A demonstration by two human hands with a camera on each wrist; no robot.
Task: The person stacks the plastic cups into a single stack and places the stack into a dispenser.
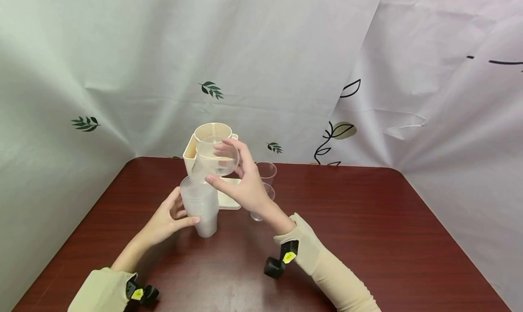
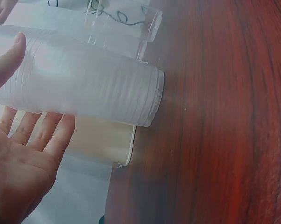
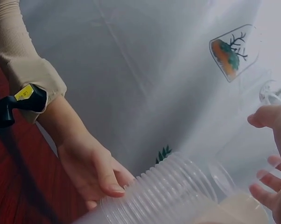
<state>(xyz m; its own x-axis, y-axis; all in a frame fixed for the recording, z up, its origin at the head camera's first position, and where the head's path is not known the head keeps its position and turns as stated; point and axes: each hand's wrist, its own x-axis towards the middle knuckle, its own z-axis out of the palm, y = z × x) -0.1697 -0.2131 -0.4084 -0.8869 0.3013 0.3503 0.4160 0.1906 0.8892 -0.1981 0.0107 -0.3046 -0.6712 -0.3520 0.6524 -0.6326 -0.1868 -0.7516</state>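
A tall stack of nested clear plastic cups (image 1: 202,210) stands on the table near its middle. Around the stack's left side my left hand (image 1: 165,219) curls, the thumb in front and the fingers behind; the left wrist view shows the hand (image 2: 26,158) at the stack (image 2: 84,77). Just above the stack's mouth, a single clear plastic cup (image 1: 222,164) is tilted over, held between the thumb and fingers of my right hand (image 1: 249,182). In the right wrist view, the right hand (image 3: 278,154) is at the right edge, past the stack's rims (image 3: 164,191).
Behind the stack are a cream-coloured round container (image 1: 213,131), a cream box-like holder (image 1: 189,155) and a flat cream tray (image 1: 229,202). Two clear cups (image 1: 267,169) stand partly hidden behind the right wrist. A white printed curtain (image 1: 265,76) hangs behind the dark red table (image 1: 367,230).
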